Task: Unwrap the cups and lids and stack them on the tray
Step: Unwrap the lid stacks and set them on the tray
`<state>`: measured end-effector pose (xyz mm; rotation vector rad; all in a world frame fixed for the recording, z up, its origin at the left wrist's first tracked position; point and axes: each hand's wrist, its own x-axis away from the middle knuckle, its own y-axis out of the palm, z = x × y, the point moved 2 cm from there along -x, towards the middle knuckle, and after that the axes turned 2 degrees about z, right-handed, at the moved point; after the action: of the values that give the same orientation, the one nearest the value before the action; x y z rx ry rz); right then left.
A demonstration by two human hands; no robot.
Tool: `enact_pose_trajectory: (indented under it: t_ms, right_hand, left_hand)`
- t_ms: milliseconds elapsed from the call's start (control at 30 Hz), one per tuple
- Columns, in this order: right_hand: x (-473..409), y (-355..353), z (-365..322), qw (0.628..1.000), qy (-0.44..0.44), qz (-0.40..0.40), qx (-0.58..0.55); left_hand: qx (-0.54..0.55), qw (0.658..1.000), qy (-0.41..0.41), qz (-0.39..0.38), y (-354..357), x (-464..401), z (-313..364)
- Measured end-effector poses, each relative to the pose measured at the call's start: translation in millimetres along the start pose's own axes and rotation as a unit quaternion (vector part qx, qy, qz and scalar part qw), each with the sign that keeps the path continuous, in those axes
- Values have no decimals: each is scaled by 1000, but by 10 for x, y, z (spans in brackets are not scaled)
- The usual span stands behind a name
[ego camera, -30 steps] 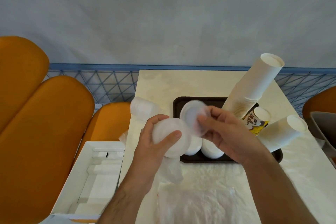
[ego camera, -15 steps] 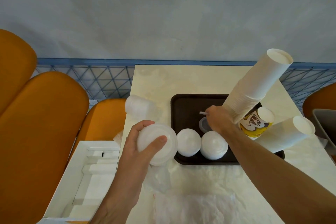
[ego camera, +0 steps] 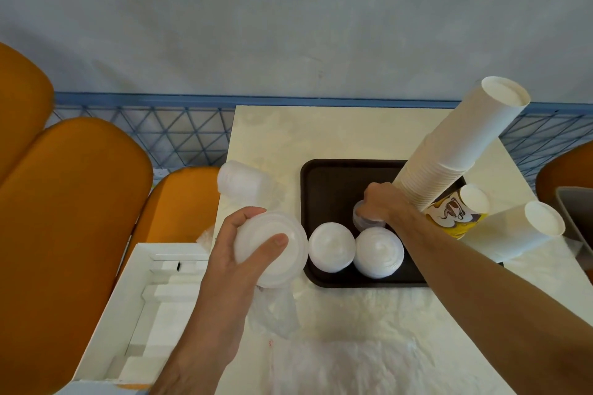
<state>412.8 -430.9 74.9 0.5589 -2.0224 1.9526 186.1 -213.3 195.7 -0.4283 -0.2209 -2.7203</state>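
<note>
My left hand point(ego camera: 239, 261) grips a stack of white lids point(ego camera: 272, 247) still partly in clear plastic wrap, just left of the dark tray point(ego camera: 324, 179). My right hand point(ego camera: 382, 202) reaches onto the tray, fingers curled over a clear lid point(ego camera: 361, 218) resting there. Two stacks of white lids point(ego camera: 332, 247) point(ego camera: 378, 252) stand at the tray's near edge. A tall leaning stack of white paper cups point(ego camera: 455, 144) rises from the tray's right side, with a printed yellow cup stack point(ego camera: 455, 212) and another white cup stack point(ego camera: 519, 231) beside it.
Another wrapped sleeve of lids point(ego camera: 244, 183) lies on the cream table left of the tray. Crumpled clear wrapping point(ego camera: 337, 353) covers the near table. A white box point(ego camera: 134, 308) sits at the left on orange seats. A blue mesh rail runs behind.
My right hand carried one lid away from the stack in my left hand and lowered it onto the tray beside the cups. My left hand moved slightly left with its stack.
</note>
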Motion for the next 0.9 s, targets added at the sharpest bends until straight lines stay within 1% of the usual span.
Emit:
enact_pose_trajectory:
  t_ms: [67, 200, 267, 367, 467, 567, 700, 900]
  right_hand:
    - [-37, 9, -17, 1000, 3, -17, -3]
    - [-84, 45, -52, 996, 17, -85, 16]
    - [-118, 75, -58, 995, 17, -97, 31]
    - [-177, 108, -74, 997, 12, -69, 37]
    - [-203, 71, -118, 999, 8, -40, 13]
    - [-220, 16, -135, 999, 12, -49, -5]
    - [-246, 63, -109, 998, 20, -57, -3]
    - [-244, 115, -111, 999, 10, -39, -3]
  left_hand:
    - [-5, 1000, 0, 6, -19, -9, -7]
    - [-11, 1000, 0, 15, -42, -12, -27]
    - [-12, 1000, -4, 20, -53, -15, -34]
    - [-10, 1000, -6, 25, -61, -29, -34]
    - [-9, 1000, -5, 26, -57, -40, -36]
    - [-15, 999, -1, 29, -60, -50, -34]
    - [-4, 1000, -4, 26, -61, -62, -44]
    - [-6, 1000, -3, 28, -61, -64, -49]
